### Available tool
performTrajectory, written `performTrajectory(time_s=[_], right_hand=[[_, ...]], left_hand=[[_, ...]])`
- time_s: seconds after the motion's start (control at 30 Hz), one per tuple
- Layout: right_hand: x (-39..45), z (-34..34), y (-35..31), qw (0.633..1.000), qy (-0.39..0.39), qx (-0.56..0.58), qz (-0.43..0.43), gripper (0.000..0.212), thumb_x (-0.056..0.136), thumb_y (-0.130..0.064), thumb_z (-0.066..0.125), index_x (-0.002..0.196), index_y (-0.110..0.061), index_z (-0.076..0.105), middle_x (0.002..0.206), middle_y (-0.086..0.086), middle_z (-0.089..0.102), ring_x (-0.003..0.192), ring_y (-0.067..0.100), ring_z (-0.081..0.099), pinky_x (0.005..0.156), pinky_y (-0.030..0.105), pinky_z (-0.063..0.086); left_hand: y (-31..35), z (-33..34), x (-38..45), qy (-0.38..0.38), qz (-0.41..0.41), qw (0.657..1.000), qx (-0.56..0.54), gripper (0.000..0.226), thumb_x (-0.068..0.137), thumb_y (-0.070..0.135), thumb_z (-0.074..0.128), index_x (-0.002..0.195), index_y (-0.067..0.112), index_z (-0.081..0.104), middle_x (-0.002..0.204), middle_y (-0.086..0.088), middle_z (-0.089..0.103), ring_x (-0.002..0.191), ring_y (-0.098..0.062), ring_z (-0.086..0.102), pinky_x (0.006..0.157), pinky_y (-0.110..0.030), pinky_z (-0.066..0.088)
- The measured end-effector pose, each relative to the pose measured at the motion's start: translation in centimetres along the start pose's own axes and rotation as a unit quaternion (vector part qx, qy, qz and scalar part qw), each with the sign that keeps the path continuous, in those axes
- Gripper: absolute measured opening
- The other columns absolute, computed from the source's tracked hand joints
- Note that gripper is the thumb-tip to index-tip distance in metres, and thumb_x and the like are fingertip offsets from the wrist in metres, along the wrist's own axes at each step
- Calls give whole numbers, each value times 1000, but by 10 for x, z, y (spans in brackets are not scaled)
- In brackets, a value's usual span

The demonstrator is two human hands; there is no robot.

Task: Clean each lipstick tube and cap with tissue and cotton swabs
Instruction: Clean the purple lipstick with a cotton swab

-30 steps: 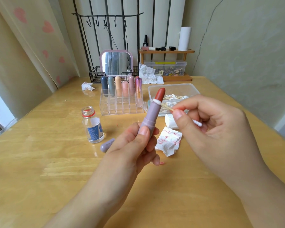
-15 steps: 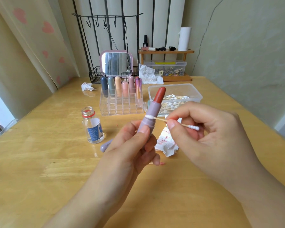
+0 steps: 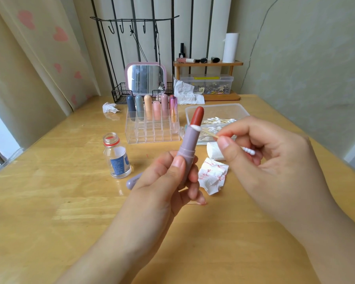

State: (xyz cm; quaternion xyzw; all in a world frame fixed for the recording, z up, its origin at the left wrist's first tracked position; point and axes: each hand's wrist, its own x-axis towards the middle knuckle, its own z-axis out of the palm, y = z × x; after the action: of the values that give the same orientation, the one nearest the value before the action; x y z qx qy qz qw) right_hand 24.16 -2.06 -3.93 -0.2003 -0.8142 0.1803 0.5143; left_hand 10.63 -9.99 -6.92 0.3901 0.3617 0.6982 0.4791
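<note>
Gripping lipstick tube (image 3: 188, 146) upright, left hand (image 3: 168, 181); right hand (image 3: 260, 152) pinches cotton swab (image 3: 208, 133) at its rim (hands partly hide stained tissue (image 3: 212, 177), cap (image 3: 132, 181)).

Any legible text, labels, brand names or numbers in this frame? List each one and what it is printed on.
None can be read.
Small glass bottle: blue and white label with print, too small and blurred to read.
Lilac cap lying on the table: faint marking on its side, not legible.
Clear storage box under the wooden shelf: yellow strip, no readable text.
Lipstick tube held by the left hand: no print visible.
</note>
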Motion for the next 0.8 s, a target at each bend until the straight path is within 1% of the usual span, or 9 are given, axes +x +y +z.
performTrajectory(time_s=[0.07,0.17,0.2,0.37,0.43,0.53,0.6,0.7,0.8], right_hand=[[0,-1,0,1000,-2,0,-2,10,84,-27,56,78,-22,62,59,5,48,51,12,43,50,11,32],[-1,0,-2,1000,-21,0,-13,11,83,-22,57,74,-18,63,61,0,48,49,2,43,52,5,31],[-1,1,-2,1000,-21,-2,-14,11,83,-21,58,74,-17,64,61,-1,49,49,1,43,52,5,31],[1,1,1,1000,8,-5,1,10,85,-26,57,79,-21,64,60,5,49,53,12,43,50,11,33],[0,1,1,1000,-4,-4,-3,11,84,-25,57,77,-19,64,59,4,48,52,12,43,50,11,33],[-2,2,-2,999,-41,1,-10,13,81,-24,56,71,-18,63,55,4,44,49,8,40,49,8,31],[-1,2,-2,999,-35,6,-8,12,82,-24,57,73,-19,63,55,4,45,50,8,41,50,7,31],[0,0,1,1000,-7,11,1,10,86,-22,61,76,-23,61,56,4,49,52,11,43,51,9,33],[-1,1,-1,999,-32,21,-4,11,83,-20,62,73,-20,62,51,3,47,48,11,41,49,5,31]], left_hand=[[0,0,0,4,-2,1000,1,23,83,25,50,78,12,68,67,-3,51,54,-15,46,58,-26,48],[0,1,1,8,-5,1000,-6,22,82,25,51,77,11,68,66,-3,50,53,-15,45,58,-26,48],[0,1,1,10,-5,1000,-8,22,82,25,51,78,10,67,66,-3,49,53,-15,45,57,-26,48],[0,0,-1,9,-8,1000,-4,23,83,25,50,81,9,66,68,-3,48,54,-15,45,59,-25,48],[1,1,-2,5,-10,1000,-4,23,83,26,50,82,8,64,68,-4,48,54,-15,44,59,-25,47],[1,1,-2,1,-10,1000,-16,25,83,25,49,86,3,61,68,-4,49,53,-15,44,58,-26,48],[0,0,0,1,-8,1000,-20,27,83,26,48,86,2,62,66,-5,51,52,-16,45,57,-26,48],[-2,-1,1,-11,-4,1000,-3,30,84,28,46,78,9,69,67,-5,56,55,-16,48,59,-26,49],[-4,-1,2,-18,-12,1000,-7,33,84,29,46,77,14,73,67,-5,57,54,-15,50,59,-26,50]])
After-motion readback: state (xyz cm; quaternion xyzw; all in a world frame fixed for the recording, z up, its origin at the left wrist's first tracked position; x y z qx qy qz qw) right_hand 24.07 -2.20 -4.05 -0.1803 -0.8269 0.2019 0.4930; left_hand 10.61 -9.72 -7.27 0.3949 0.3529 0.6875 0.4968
